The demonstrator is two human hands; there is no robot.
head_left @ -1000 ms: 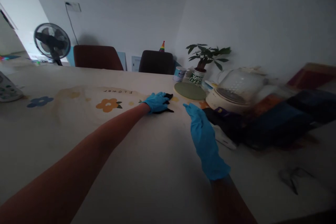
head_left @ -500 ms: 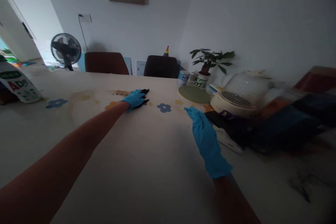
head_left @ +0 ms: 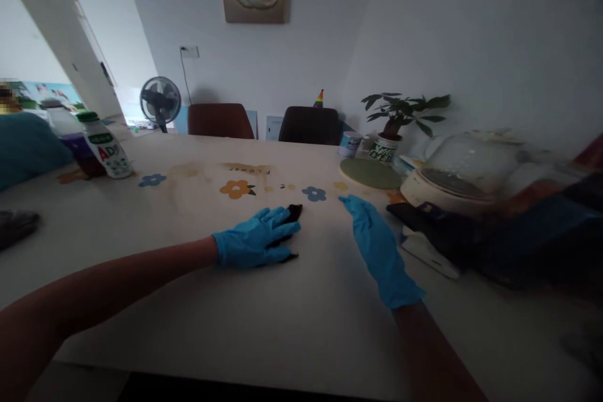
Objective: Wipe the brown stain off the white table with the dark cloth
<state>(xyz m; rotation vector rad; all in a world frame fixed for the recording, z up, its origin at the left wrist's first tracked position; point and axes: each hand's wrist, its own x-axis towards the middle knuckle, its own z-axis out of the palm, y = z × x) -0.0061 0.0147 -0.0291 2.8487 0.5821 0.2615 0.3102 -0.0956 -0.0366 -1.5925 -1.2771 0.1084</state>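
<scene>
My left hand [head_left: 257, 240], in a blue glove, lies flat on the white table [head_left: 282, 314], its fingers spread over a dark cloth [head_left: 295, 211]. Only edges of the cloth show, past the fingertips and beside the thumb; the palm hides the rest. Further right, my gloved right hand [head_left: 374, 245] is stretched out, fingers close together, with nothing visible in it. It is at or just above the tabletop, beside a dark item [head_left: 406, 213] and a white flat object [head_left: 428, 252]. Printed flowers, including an orange flower [head_left: 235, 189], and brownish smears lie beyond my left hand.
A white bottle [head_left: 110, 154] stands at the left by a person's teal sleeve [head_left: 31, 147]; a dark, blurred object [head_left: 17, 226] is nearer. To the right are a round green mat [head_left: 370, 173], a potted plant [head_left: 386, 144] and a glass-topped appliance [head_left: 452, 185].
My left hand has drawn back toward me and slightly right, with the dark cloth under it. My right hand has hardly moved. The view has swung left, bringing the teal sleeve into sight.
</scene>
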